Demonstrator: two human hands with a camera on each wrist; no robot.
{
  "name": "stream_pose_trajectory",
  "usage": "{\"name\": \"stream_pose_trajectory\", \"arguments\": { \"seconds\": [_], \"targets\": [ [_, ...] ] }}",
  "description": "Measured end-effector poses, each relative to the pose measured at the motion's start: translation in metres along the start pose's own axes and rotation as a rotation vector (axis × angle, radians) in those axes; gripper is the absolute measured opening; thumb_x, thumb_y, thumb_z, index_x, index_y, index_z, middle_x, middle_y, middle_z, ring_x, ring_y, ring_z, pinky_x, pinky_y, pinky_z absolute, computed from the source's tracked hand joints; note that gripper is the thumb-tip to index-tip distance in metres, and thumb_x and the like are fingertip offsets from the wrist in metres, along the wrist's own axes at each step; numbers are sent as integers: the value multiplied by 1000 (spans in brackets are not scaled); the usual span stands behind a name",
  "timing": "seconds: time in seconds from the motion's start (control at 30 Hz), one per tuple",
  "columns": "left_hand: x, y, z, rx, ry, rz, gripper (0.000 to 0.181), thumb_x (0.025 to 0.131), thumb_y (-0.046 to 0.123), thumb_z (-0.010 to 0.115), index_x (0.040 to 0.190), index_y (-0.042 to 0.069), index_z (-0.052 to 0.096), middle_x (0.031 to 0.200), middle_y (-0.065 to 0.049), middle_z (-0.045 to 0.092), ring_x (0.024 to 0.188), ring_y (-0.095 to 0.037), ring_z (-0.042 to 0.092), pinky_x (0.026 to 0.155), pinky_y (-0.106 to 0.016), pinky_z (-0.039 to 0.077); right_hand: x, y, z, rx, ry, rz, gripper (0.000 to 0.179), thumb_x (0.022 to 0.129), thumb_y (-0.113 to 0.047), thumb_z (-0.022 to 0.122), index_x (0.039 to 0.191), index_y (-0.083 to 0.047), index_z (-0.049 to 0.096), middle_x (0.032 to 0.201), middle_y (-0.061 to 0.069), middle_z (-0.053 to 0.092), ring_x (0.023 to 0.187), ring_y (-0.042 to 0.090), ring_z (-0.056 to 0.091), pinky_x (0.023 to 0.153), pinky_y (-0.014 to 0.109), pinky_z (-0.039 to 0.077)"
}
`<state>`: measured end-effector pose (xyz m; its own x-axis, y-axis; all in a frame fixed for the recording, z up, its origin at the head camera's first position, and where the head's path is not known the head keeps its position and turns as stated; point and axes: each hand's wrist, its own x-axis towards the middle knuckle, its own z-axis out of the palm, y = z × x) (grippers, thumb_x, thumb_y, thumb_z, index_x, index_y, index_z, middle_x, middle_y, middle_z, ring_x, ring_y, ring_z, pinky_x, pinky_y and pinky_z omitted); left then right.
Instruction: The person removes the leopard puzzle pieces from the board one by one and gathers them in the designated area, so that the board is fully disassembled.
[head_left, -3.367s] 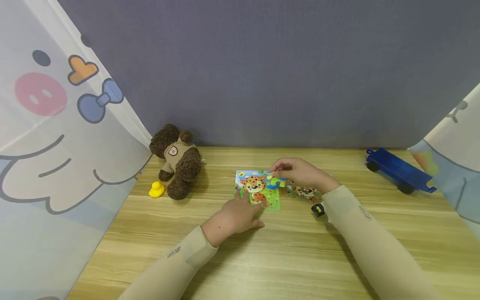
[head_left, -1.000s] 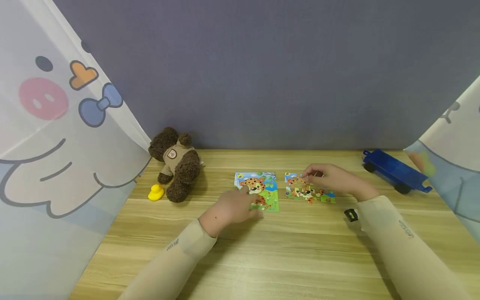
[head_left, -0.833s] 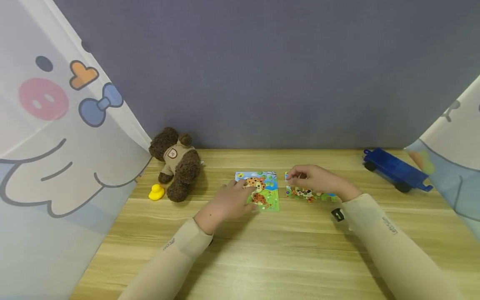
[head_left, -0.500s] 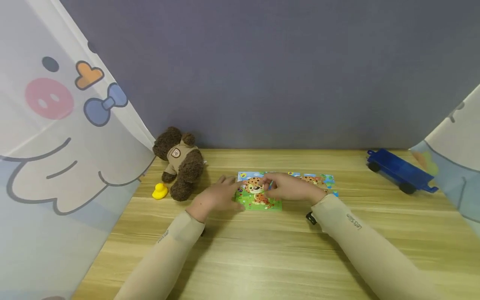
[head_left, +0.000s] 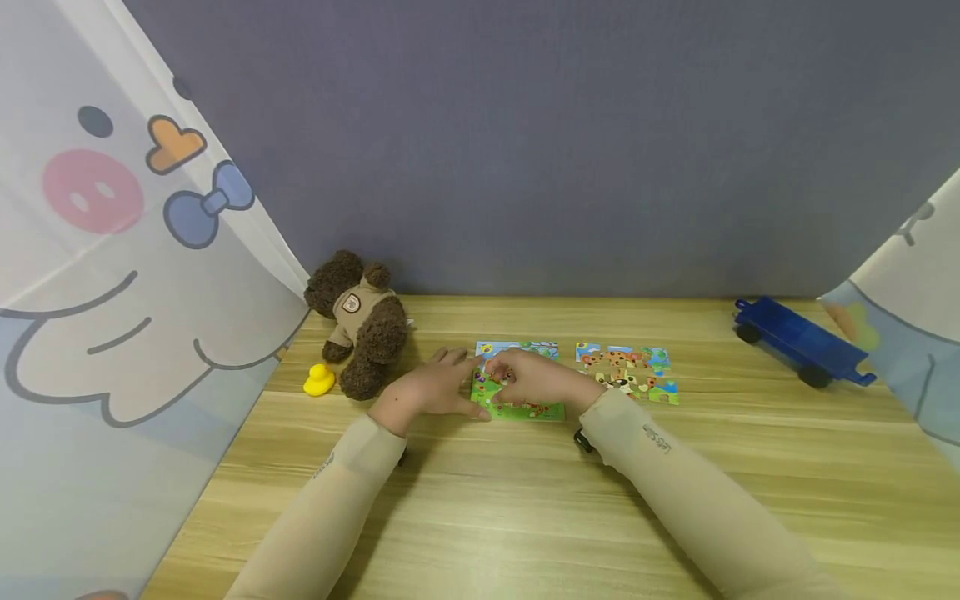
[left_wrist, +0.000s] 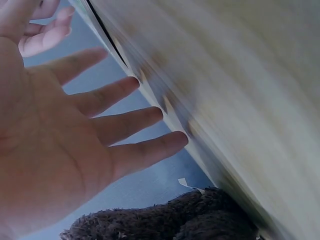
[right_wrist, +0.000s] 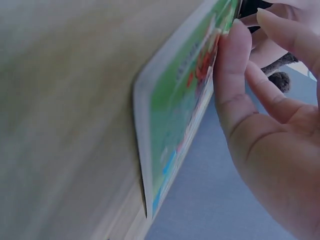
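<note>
The leopard-cub picture board [head_left: 551,411] lies flat on the table. In the head view my right hand [head_left: 536,382] covers its middle, index finger and thumb curved with a gap between them. The right wrist view shows the thumb [right_wrist: 232,60] close over the board; whether it touches cannot be told, and no piece shows between the fingers. My left hand [head_left: 435,390] is spread at the board's left edge, fingers straight and holding nothing. To the right, a set of leopard jigsaw pieces [head_left: 637,367] lies together on the table, its lower left partly hidden by the right wrist.
A brown teddy bear [head_left: 360,325] lies at the left, with a yellow rubber duck [head_left: 319,380] beside it. A blue toy wagon [head_left: 802,337] stands at the far right. The grey wall panel [head_left: 525,167] rises along the table's back edge.
My right hand has come left from the jigsaw pieces onto the picture board, uncovering most of the pieces. My left hand has drawn back from the picture to its left edge.
</note>
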<state>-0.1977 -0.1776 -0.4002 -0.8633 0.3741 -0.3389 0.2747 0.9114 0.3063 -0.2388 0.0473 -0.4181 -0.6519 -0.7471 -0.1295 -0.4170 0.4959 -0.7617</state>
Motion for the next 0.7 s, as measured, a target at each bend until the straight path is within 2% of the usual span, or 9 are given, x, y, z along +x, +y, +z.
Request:
{"name": "stream_pose_trajectory", "arguments": {
  "seconds": [0.27,0.37,0.43,0.5,0.7],
  "targets": [
    [-2,1,0,1,-10,-18,104,90,62,80,171,20,30,179,-20,20,163,-58,15,125,-79,28,3,-3,5,-44,-6,62,45,94,-17,82,134,-6,65,129,11,61,112,23,60,101,41,57],
    [-2,1,2,3,-6,-22,104,90,62,81,171,20,30,179,-20,21,163,-57,15,125,-78,28,4,-3,6,-66,-10,77,43,93,-19,83,130,-7,66,128,11,61,112,23,59,99,39,56],
    [-2,0,2,7,-3,-22,104,90,62,81,171,20,31,179,-20,21,163,-57,15,125,-78,29,4,-3,7,-64,-13,97,43,92,-19,85,129,-7,66,128,11,60,111,23,58,91,37,59],
    [-1,0,3,8,-2,-24,104,89,62,81,171,21,30,179,-20,21,164,-57,15,125,-78,30,5,-3,7,-60,-16,109,43,90,-18,86,127,-7,66,128,11,60,109,22,57,85,32,58],
    [0,-1,4,14,0,-23,104,89,63,81,170,21,31,179,-19,21,164,-56,16,125,-77,32,5,-3,7,-7,-38,154,46,90,-16,87,129,-9,64,131,11,57,101,23,59,56,27,57]
  ]
}}
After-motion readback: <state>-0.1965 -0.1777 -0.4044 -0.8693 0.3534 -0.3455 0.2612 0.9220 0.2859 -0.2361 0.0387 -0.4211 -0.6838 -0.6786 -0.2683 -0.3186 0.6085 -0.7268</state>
